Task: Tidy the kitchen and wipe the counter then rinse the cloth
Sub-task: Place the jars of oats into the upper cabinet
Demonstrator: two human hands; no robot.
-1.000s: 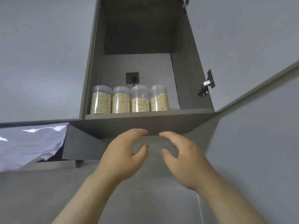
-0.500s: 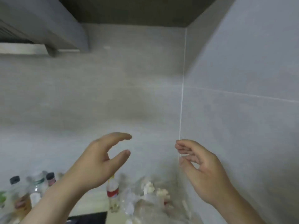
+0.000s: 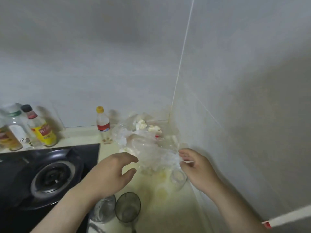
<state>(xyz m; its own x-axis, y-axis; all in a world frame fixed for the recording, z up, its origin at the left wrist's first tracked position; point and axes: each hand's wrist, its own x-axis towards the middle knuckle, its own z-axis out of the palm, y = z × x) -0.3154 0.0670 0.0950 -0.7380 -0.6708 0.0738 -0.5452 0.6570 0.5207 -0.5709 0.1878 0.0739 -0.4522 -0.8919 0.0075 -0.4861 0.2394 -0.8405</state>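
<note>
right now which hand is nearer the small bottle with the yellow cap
Left. The left hand hovers in front of the yellow-capped bottle; the right hand is farther right, beside the clear plastic bag.

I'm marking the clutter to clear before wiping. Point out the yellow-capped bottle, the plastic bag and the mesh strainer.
yellow-capped bottle point(image 3: 103, 127): head view, on its red label.
plastic bag point(image 3: 149, 149): head view, on its crumpled clear middle.
mesh strainer point(image 3: 127, 207): head view, on the mesh bowl.

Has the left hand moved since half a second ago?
Yes. The left hand has dropped from above the red-labelled bottle to below it in view.
</note>
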